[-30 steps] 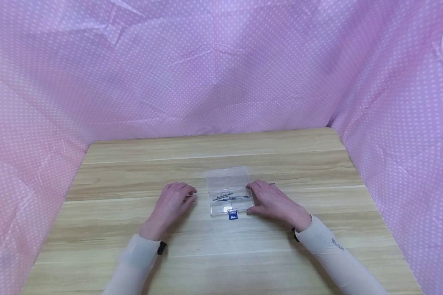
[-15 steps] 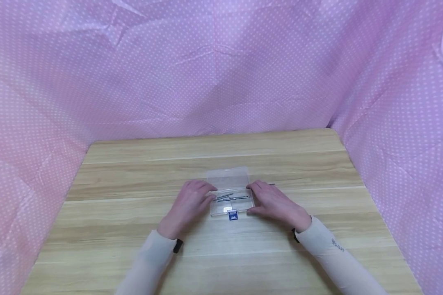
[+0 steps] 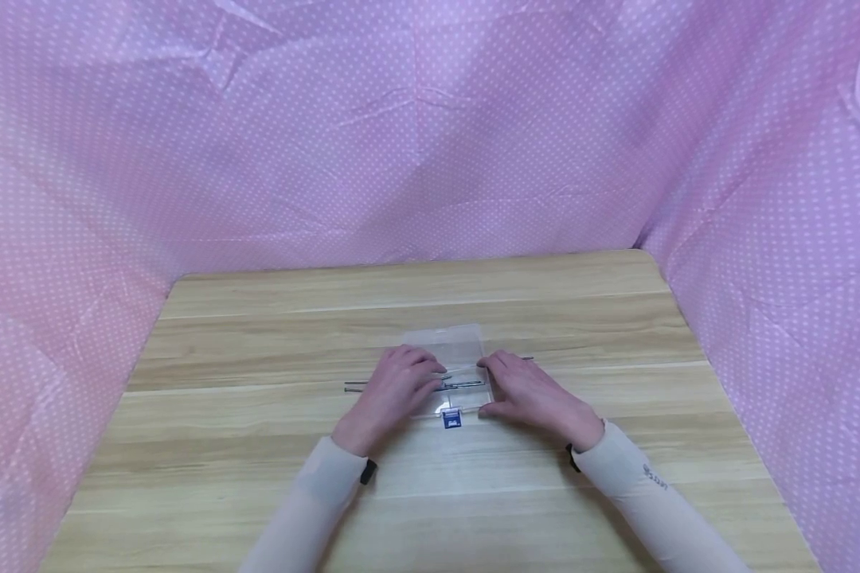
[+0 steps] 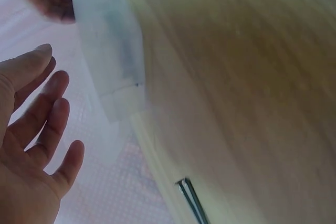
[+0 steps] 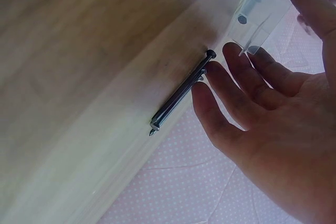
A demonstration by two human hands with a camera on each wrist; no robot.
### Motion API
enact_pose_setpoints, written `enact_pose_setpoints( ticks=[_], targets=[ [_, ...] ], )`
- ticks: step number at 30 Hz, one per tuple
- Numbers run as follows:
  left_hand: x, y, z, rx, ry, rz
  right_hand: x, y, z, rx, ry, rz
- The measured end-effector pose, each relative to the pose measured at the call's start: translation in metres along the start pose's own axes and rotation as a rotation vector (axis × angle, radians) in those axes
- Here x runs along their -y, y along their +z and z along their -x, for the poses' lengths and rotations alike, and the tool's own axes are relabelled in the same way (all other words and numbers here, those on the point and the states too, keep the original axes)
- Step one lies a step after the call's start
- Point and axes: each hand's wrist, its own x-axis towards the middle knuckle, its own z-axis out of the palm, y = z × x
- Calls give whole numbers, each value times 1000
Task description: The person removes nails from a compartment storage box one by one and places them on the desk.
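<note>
A clear plastic box (image 3: pixel 466 398) with its lid (image 3: pixel 447 342) folded back lies on the table; a blue label (image 3: pixel 452 418) marks its front clasp. Several metal nails (image 3: pixel 466 385) lie inside. My right hand (image 3: pixel 533 398) holds the box's right end, thumb at the near corner and forefinger at the far one. My left hand (image 3: pixel 397 390) hovers over the box's left half, hiding that part. In the left wrist view its fingers (image 4: pixel 63 116) are loosely bent, with nothing visible between them.
More nails (image 3: pixel 353 390) lie on the table left of the left hand. Other nails (image 5: pixel 181 93) lie side by side close to the right hand's fingers. Pink dotted cloth (image 3: pixel 416 159) hangs behind the wooden table (image 3: pixel 258 318) and along both sides.
My left hand has moved right, from beside the box to over its left half, uncovering the nails on the table at left. The right hand and box have stayed in place.
</note>
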Motion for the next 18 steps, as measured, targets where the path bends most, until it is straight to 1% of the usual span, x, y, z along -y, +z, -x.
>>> enact_pose_setpoints(
  ticks=[8, 13, 18],
  targets=[
    [-1, 9, -11, 16, 18, -9, 1, -2, 0, 13, 22, -10],
    [-4, 15, -18, 54, 14, -38, 0, -2, 0, 7, 17, -20],
    [-6, 17, -22, 88, 1, -60, 2, -2, 0, 4, 5, -18]
  ],
)
